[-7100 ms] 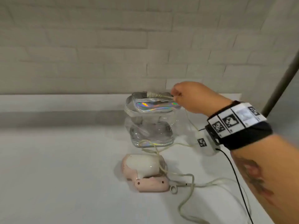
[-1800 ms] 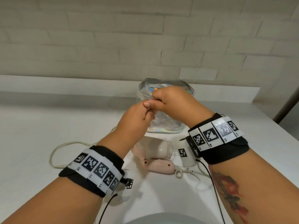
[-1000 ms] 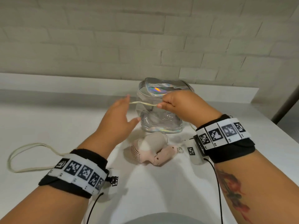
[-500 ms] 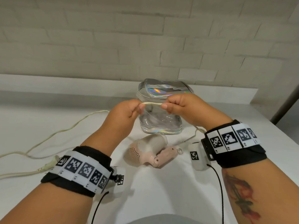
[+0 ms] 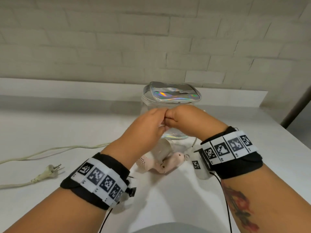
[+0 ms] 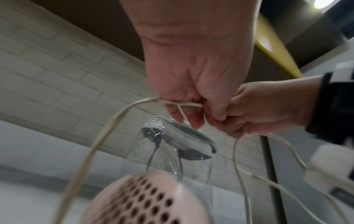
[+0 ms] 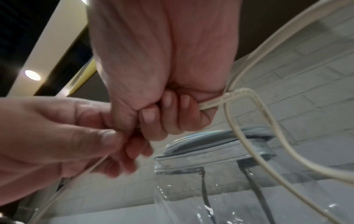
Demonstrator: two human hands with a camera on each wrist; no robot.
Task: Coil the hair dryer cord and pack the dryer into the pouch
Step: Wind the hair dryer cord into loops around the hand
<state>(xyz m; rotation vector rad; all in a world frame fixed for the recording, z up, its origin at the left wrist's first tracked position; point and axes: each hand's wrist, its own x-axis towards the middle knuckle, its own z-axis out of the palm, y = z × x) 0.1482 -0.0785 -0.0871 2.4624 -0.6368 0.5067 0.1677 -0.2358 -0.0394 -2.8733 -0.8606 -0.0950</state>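
- the left hand [image 5: 148, 126] and the right hand [image 5: 183, 121] meet knuckle to knuckle above the middle of the white counter [image 5: 50, 121], in front of the pouch.
- the left hand's fingers [image 6: 187, 118] are curled and pinch the thin cream cord [image 6: 107, 130], which crosses under them.
- the right hand's fingers [image 7: 153, 115] are closed in a fist around gathered strands of this cord; loops hang down from the fist.
- the small pink hair dryer with perforated grille [image 5: 158, 158] lies on its side on the counter, just below the hands.
- the clear plastic pouch with iridescent silver top [image 5: 171, 95] stands upright near the back edge, behind the hands.
- the cord's two-pin plug [image 5: 48, 172] lies near the left edge, and the cord runs from it along the counter.
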